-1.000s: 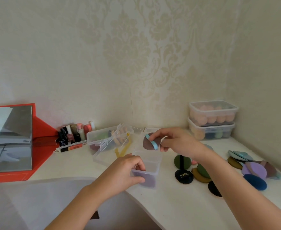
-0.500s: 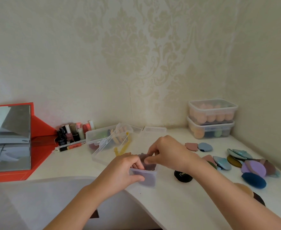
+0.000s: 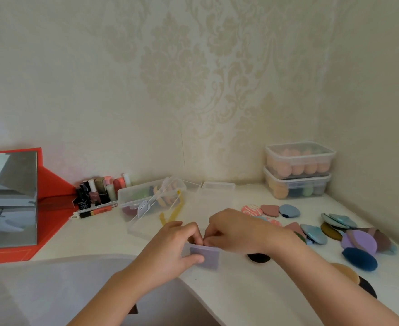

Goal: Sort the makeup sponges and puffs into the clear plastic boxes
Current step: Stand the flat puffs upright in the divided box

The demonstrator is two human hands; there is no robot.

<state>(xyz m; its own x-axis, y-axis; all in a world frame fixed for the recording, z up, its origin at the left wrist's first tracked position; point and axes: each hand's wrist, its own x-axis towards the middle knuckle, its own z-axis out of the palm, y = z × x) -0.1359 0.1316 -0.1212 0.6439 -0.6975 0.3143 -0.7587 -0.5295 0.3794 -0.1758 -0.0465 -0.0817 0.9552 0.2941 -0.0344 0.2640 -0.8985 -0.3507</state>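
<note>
A small clear plastic box (image 3: 206, 258) with purplish puffs inside stands near the table's front edge. My left hand (image 3: 173, 247) grips its left side, thumb on the front wall. My right hand (image 3: 235, 230) reaches over the box from the right, its curled fingertips down inside the box's top; what they hold is hidden. Loose puffs lie to the right: a purple puff (image 3: 359, 241), a dark blue puff (image 3: 359, 258), light blue puffs (image 3: 313, 232) and a pink striped puff (image 3: 251, 210).
A larger open clear box (image 3: 146, 201) with sponges stands behind, with its lid leaning forward. Two stacked lidded boxes (image 3: 298, 170) of egg sponges fill the back right corner. Nail polish bottles (image 3: 99, 191) and a red-framed mirror (image 3: 10, 201) stand at left. A black compact (image 3: 258, 257) lies under my right wrist.
My right hand carried a brown and blue puff from above the box down into it. The left hand kept its grip on the box.
</note>
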